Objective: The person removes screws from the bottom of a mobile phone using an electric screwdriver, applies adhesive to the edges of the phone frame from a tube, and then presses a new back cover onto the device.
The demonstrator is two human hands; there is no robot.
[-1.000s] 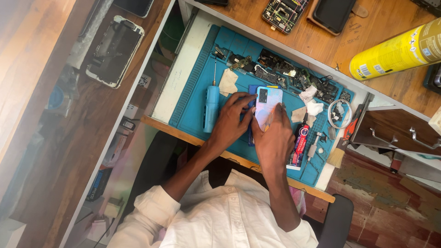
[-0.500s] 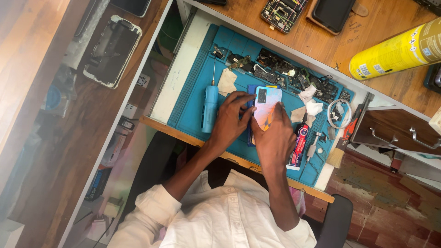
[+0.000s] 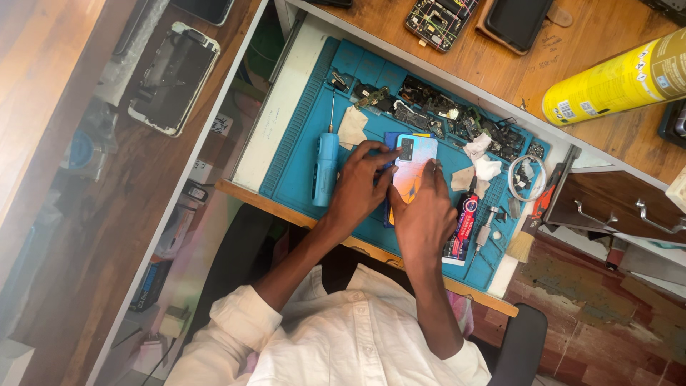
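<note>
Both hands unchanged from 0.5 s ago, left hand (image 3: 361, 187) and right hand (image 3: 423, 214) fingers pressed flat on pale phone (image 3: 412, 163), blue mat (image 3: 304, 154) tray strewn with circuit parts (image 3: 457, 118), blue screwdriver (image 3: 326, 166) beside

Lighting: bright, even, soft shadows. Sharpness: centre of frame crisp; left edge and lower left smeared, stretched, washed out. Glare: none notable.

left hand (image 3: 361, 187) fingers shifted onto phone (image 3: 412, 164)
</note>
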